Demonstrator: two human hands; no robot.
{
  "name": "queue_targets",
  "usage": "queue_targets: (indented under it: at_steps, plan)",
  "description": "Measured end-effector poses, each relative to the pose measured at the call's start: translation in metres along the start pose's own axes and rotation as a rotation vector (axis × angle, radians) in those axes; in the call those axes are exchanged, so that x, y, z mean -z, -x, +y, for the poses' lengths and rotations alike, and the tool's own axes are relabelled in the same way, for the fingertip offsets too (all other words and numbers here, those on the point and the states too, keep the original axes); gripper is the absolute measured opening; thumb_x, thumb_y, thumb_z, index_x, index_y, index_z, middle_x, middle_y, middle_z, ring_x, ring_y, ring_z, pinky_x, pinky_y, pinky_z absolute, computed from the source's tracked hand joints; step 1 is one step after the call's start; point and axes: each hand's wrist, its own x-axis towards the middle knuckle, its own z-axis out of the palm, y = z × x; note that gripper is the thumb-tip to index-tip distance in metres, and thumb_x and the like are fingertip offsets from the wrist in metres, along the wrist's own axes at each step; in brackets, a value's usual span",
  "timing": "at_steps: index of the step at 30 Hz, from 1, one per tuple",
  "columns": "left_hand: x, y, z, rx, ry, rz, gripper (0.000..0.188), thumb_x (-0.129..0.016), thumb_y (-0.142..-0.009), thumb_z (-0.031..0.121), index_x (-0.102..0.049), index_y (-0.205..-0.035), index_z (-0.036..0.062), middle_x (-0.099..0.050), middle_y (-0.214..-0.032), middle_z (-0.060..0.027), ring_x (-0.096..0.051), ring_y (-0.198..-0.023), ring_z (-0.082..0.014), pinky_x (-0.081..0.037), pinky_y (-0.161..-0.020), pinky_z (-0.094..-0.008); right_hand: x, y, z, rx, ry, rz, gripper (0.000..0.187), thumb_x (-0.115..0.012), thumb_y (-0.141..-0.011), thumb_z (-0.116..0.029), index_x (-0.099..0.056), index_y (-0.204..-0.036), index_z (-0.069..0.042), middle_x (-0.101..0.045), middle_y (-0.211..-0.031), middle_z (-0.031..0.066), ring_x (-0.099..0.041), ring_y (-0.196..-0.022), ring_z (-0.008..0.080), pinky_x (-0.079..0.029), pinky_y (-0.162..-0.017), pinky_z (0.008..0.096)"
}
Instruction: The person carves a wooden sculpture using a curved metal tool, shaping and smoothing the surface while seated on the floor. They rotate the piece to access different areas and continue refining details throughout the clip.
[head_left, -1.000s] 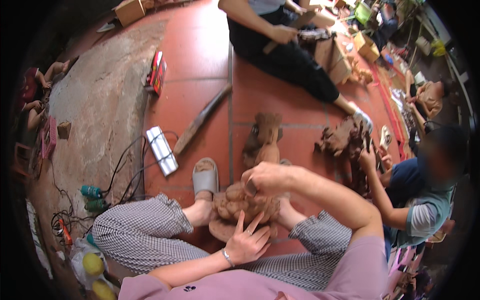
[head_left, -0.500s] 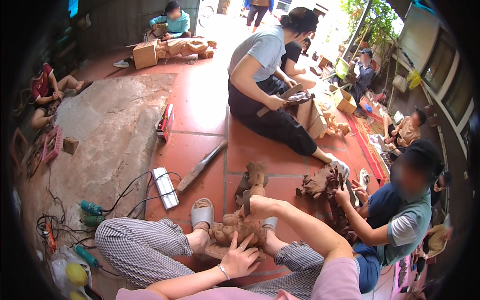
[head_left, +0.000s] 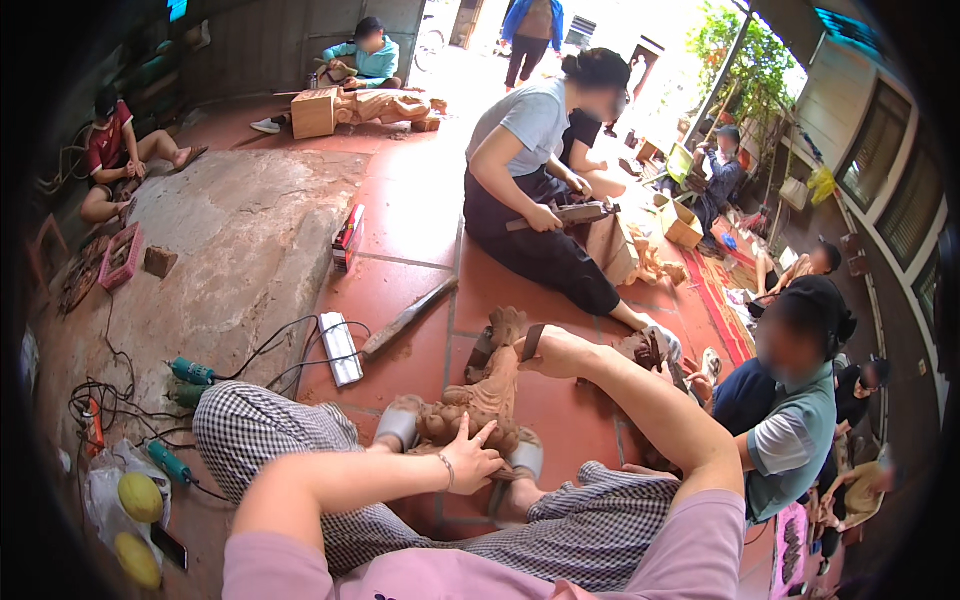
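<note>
A carved wooden figure [head_left: 492, 392] lies on the floor between my feet, its broad knobbly end near me and its narrow end pointing away. My left hand [head_left: 472, 460] rests on the broad end with its fingers spread. Beside the narrow end, my right hand [head_left: 556, 352] is closed on a thin dark strip [head_left: 533, 341]. I cannot tell whether the strip touches the wood. Just left of the narrow end is a dark object [head_left: 481, 352], partly hidden by the carving.
A wooden mallet [head_left: 410, 318] and a white power strip [head_left: 341, 350] lie to the left, near corded green power tools [head_left: 190, 371]. At my right, a co-worker [head_left: 800, 420] sits close. Ahead, another person [head_left: 530, 160] works at a wooden block [head_left: 612, 248].
My right hand and the strip have moved away from me and slightly right, off the carving's middle. My left hand stays on the broad end, its fingers now spread wider.
</note>
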Motion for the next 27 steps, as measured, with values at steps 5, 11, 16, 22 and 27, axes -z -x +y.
queue_targets:
  at_steps: [5,11,16,22,27]
  plan:
    - [0.055,-0.014,-0.028,-0.184,-0.143,-0.517,0.064,-0.064,-0.092,0.040,-0.048,-0.150,0.0170,-0.061,-0.138,-0.0084,-0.017,-0.154,-0.0436,-0.033,-0.103,-0.0812,0.001,0.014,0.013,-0.063,-0.020,-0.003,0.015,-0.074,-0.085,-0.012,-0.062,-0.087,-0.003,-0.065,-0.078,0.0159,-0.065,-0.079,0.0369,-0.049,-0.069,0.0453]
    - [0.091,-0.050,-0.044,-0.458,-0.156,-0.766,0.058,-0.070,-0.083,0.037,-0.062,-0.136,0.0146,-0.068,-0.128,-0.0119,-0.039,-0.141,-0.0453,-0.045,-0.098,-0.0655,-0.005,0.021,0.053,-0.087,-0.061,-0.137,0.010,-0.070,-0.083,-0.009,-0.065,-0.092,-0.007,-0.067,-0.077,0.0152,-0.067,-0.075,0.0371,-0.053,-0.067,0.0447]
    - [0.060,-0.062,-0.064,-0.765,-0.040,-0.512,0.025,-0.071,-0.078,0.029,-0.077,-0.093,0.0097,-0.074,-0.102,-0.0108,-0.062,-0.113,-0.0346,-0.048,-0.094,-0.0519,-0.039,-0.002,0.078,-0.011,-0.354,-0.190,0.015,-0.074,-0.084,-0.014,-0.068,-0.097,-0.009,-0.069,-0.083,0.0153,-0.068,-0.081,0.0375,-0.054,-0.069,0.0448]
    - [0.049,-0.055,-0.072,-0.942,0.586,-0.268,0.020,-0.070,-0.080,0.022,-0.070,-0.076,0.0032,-0.068,-0.083,-0.0165,-0.066,-0.090,-0.0372,-0.050,-0.092,-0.0492,-0.045,-0.019,0.071,0.027,-0.510,-0.179,0.011,-0.072,-0.087,-0.006,-0.062,-0.090,-0.002,-0.063,-0.083,0.0177,-0.064,-0.077,0.0353,-0.050,-0.067,0.0433]
    - [-0.017,-0.043,-0.049,-1.010,1.048,0.108,0.015,-0.068,-0.077,0.019,-0.062,-0.075,0.0049,-0.063,-0.087,-0.0140,-0.062,-0.094,-0.0375,-0.048,-0.093,-0.0539,-0.081,-0.019,0.050,-0.157,-0.777,-0.223,0.007,-0.067,-0.093,-0.006,-0.065,-0.095,0.000,-0.069,-0.089,0.0156,-0.069,-0.085,0.0262,-0.053,-0.077,0.0388]
